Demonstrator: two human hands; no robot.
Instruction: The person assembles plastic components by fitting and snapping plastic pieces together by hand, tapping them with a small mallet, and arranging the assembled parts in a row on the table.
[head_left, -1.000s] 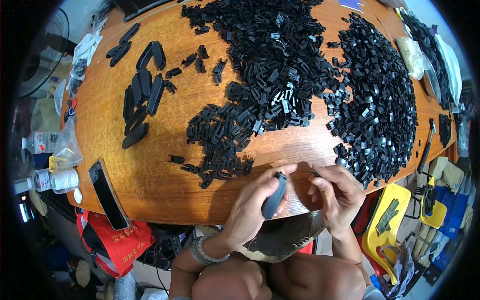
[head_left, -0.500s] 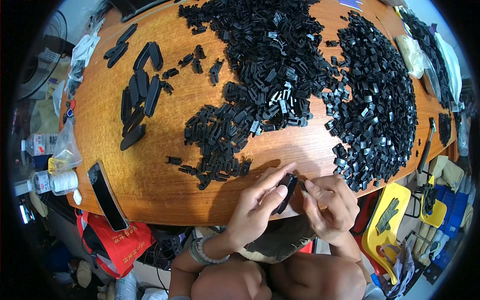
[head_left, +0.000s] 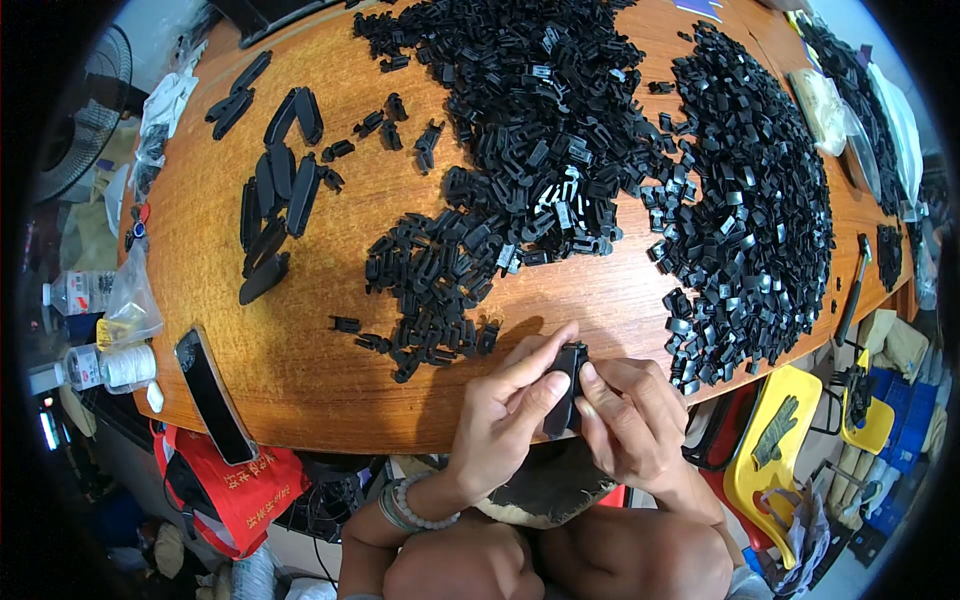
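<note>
My left hand (head_left: 508,410) is closed around a long black plastic piece (head_left: 566,385) with rounded ends, held nearly upright at the table's near edge. Against that piece's right side press the thumb and fingers of my right hand (head_left: 632,415). The small black part that showed in my right fingertips half a second ago is now hidden between them and the long piece. Left of my hands lies a loose group of small black plastic clips (head_left: 440,290). Similar long black pieces (head_left: 283,180) lie scattered farther left.
A big heap of black clips (head_left: 540,110) covers the table's far middle, and a heap of small black caps (head_left: 750,210) its right side. A phone (head_left: 215,395) lies near left, a hammer (head_left: 853,290) at the right edge. A yellow chair (head_left: 770,470) bears a glove.
My right hand has moved left, bringing its small black part up against the long piece. The long piece has turned more upright in my left hand.
</note>
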